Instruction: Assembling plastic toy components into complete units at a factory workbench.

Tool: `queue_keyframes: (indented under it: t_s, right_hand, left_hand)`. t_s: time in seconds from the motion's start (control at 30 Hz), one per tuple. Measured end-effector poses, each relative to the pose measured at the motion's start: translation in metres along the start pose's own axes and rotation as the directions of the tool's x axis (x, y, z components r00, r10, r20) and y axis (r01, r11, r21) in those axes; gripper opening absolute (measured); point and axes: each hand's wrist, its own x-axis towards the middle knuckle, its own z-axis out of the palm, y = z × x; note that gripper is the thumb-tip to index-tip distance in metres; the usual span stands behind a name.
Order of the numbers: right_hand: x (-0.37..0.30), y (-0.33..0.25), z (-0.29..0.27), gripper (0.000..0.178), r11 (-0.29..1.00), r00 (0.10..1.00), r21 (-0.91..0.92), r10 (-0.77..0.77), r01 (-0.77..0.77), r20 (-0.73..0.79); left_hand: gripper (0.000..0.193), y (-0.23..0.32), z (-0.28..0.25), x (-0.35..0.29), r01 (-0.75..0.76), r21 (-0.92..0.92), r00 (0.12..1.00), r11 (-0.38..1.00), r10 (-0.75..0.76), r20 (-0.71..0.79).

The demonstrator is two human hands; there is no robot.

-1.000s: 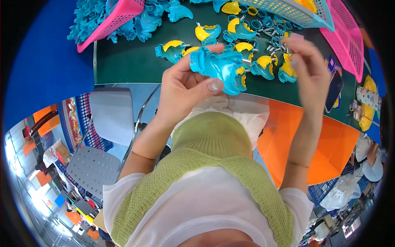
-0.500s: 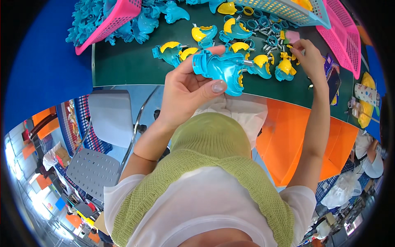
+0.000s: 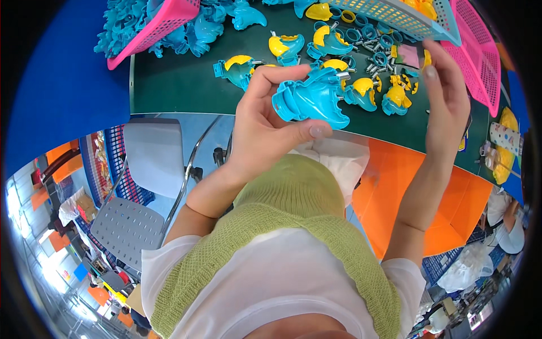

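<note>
My left hand (image 3: 261,125) grips a glossy blue plastic shell (image 3: 314,103) between thumb and fingers, just over the table's near edge. A metal pin sticks out at the shell's right side. Over to the right, my right hand (image 3: 450,101) is raised and pinches a small curved yellow plastic piece (image 3: 427,59) between thumb and forefinger. Beneath it on the table lie a few small yellow pieces (image 3: 415,88) beside a blue-and-yellow part (image 3: 396,100). Several similar blue parts with yellow inserts (image 3: 287,46) are spread beyond my left hand.
The green table (image 3: 169,85) carries blue rings and metal pins (image 3: 379,55) and a pink block (image 3: 407,55). A pink basket (image 3: 161,31) edges a heap of blue shells (image 3: 132,25). A light-blue basket (image 3: 389,17) and another pink basket (image 3: 477,56) stand back right. A grey chair (image 3: 152,152) is at left.
My right hand has risen off the tabletop and turned, bringing the small yellow piece up. My left hand has shifted slightly right with the blue shell, which has turned a little.
</note>
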Motion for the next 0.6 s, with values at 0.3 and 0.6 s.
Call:
queue_keyframes:
  t_s: [0.3, 0.6]
  right_hand:
    - [-0.059, -0.033, 0.063, 0.019, 0.783, 0.984, 0.596, 0.139, -0.179, 0.112]
    - [-0.061, -0.024, 0.065, 0.014, 0.906, 0.982, 0.398, 0.085, -0.146, 0.169]
  left_hand:
    - [0.068, -0.013, 0.001, 0.007, -0.531, 0.239, 0.845, 0.813, 0.488, 0.219]
    - [0.07, -0.016, -0.005, 0.002, -0.573, 0.417, 0.816, 0.705, 0.538, 0.212]
